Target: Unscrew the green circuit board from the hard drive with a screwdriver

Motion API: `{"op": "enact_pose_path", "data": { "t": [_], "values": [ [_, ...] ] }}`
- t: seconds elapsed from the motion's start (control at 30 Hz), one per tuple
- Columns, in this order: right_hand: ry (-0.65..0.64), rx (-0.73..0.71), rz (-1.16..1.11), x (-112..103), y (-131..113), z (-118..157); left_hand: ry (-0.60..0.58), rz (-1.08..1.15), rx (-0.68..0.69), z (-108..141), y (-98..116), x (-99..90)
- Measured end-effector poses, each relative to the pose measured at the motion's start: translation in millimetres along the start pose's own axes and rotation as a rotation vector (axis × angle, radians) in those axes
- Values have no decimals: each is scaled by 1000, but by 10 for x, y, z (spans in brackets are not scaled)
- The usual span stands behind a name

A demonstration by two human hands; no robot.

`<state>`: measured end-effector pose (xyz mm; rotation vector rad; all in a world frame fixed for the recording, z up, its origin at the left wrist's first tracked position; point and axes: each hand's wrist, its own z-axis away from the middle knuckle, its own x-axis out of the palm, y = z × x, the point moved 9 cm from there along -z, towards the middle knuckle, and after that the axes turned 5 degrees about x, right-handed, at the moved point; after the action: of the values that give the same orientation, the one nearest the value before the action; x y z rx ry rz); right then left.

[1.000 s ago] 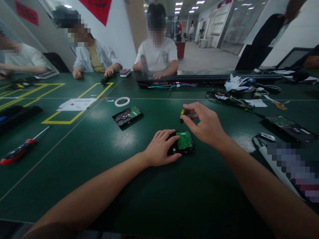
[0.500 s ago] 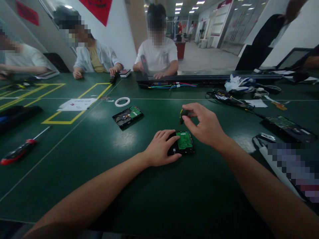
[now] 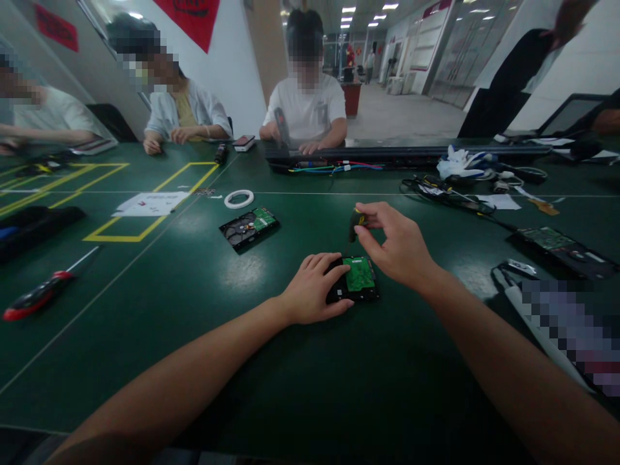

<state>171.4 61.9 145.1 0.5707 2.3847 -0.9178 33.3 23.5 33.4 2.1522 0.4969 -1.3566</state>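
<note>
Fingers of right hand (image 3: 402, 244) pinched round small screwdriver (image 3: 354, 227), near upright, shaft down towards far edge of hard drive (image 3: 364, 298); tip contact can't tell. Left hand (image 3: 312, 289) spread wide over drive's left part, drive flat on worktop (image 3: 295, 381). Likely rigid, fairly dense, smooth case could skid. Green board (image 3: 360, 272) looks fragile; best held by side edges.

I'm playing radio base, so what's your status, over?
Left hand flat on hard drive. Right hand pinching small screwdriver above it. Red-handled screwdriver off left, not in the way.
</note>
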Motion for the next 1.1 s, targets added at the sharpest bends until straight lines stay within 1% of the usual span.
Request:
{"op": "enact_pose_path", "data": {
  "t": [0.07, 0.13, 0.2, 0.3, 0.4, 0.5, 0.7, 0.87, 1.0, 1.1],
  "values": [
    [24, 33, -73, -6, 39, 1, -3, -5, 3, 0, 2, 2],
    [38, 48, -100, -8, 61, 0, -4, -10, 2, 1, 0, 3],
    [54, 36, -40, -18, 50, -2, -3, -12, 4, 0, -1, 5],
    [89, -24, 67, -51, -17, -2, -1, -14, 7, -1, -1, 6],
    [112, -64, 95, -72, -67, 1, 3, -7, 6, -3, -2, 2],
    [108, -67, 83, -67, -78, 0, 3, 3, 5, -5, 0, 0],
    [99, -3, 79, -65, -2, -8, -2, -1, 1, -7, -2, 4],
    [88, -46, 109, -83, -39, -16, -3, -18, 4, -3, -11, 16],
    [72, -82, 86, -87, -102, -17, -7, -14, 2, -3, -3, 9],
    [63, -66, 79, -85, -111, -20, -7, -10, -1, -5, 8, -7]
  ]
}}
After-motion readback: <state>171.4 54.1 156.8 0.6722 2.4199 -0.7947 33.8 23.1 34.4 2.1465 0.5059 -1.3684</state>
